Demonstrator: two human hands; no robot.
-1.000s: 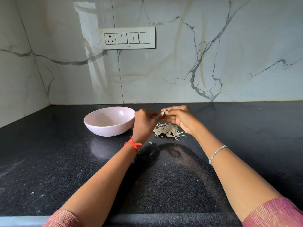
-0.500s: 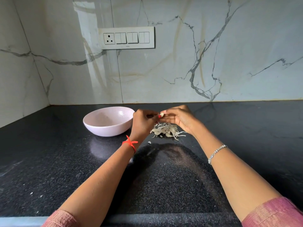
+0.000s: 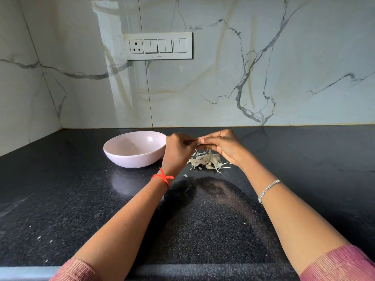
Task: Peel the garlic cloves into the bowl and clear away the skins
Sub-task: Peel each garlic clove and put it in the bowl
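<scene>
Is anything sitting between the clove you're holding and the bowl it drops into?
Only the left hand, which pinches the garlic clove together with the right hand and lies between it and the bowl. The pile of skins lies nearer the person, off that path.

Black speckled countertop: pink bowl left, garlic skins heaped just right of it, few scattered flecks.

A small pale garlic clove sits just above the middle of the frame, pinched between the fingertips of the left hand and the right hand. Directly below it lies a loose heap of thin whitish papery garlic skins. A round glossy pale pink bowl stands upright just left of the heap.
</scene>
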